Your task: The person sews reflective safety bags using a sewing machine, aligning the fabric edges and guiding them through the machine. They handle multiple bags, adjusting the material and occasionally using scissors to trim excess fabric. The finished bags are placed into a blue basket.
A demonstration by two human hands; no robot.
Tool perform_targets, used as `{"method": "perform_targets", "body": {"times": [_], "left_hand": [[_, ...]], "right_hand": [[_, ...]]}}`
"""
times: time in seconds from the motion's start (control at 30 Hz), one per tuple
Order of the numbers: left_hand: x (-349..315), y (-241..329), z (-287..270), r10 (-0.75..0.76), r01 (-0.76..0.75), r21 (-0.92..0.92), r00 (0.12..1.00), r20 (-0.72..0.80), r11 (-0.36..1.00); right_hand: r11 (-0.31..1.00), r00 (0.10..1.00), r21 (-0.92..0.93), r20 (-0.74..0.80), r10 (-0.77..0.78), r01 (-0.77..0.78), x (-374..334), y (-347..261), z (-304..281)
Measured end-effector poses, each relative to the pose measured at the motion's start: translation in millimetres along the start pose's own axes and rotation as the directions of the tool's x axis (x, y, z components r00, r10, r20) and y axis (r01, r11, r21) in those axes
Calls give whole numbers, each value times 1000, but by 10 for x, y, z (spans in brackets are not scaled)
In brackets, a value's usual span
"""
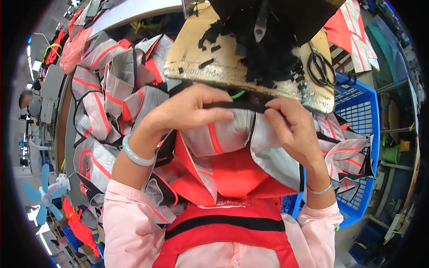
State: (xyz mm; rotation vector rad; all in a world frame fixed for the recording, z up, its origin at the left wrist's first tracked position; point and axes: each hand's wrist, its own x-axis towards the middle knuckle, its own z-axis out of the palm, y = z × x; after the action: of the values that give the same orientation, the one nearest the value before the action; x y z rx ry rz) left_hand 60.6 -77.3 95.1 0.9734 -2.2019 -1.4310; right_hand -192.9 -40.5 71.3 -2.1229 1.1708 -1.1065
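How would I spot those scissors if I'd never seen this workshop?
Find the tan board at the picture's top. Near its right edge, close to the blue basket, lie the scissors. Unlike the ragged black scraps to their left, they end in dark loops.

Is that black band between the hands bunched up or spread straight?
Spread straight: the black band runs nearly level from the left hand to the right hand.

Tan surface [190,38]: dark printed capitals [192,71] along its near edge, left part; only partly readable.
Same edge, right part: fainter print, too worn to read.
Red apron [232,211], below the surface in view: white lettering [231,204] at top, too small to read.
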Motion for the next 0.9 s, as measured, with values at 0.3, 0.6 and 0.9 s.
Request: {"method": "perform_targets", "body": {"times": [0.3,0.6,0.9], "left_hand": [[516,121,-633,-113,111,155,994,3,982],[874,-120,-775,-185,182,164,983,2,969],[952,-215,-838,-196,194,124,981,4,973]], "right_hand": [[958,964,112,-14,267,-264,564,128,-23],[957,958,90,-58,280,-275,744,466,33],[948,951,81,1,309,-308,852,533,52]]}}
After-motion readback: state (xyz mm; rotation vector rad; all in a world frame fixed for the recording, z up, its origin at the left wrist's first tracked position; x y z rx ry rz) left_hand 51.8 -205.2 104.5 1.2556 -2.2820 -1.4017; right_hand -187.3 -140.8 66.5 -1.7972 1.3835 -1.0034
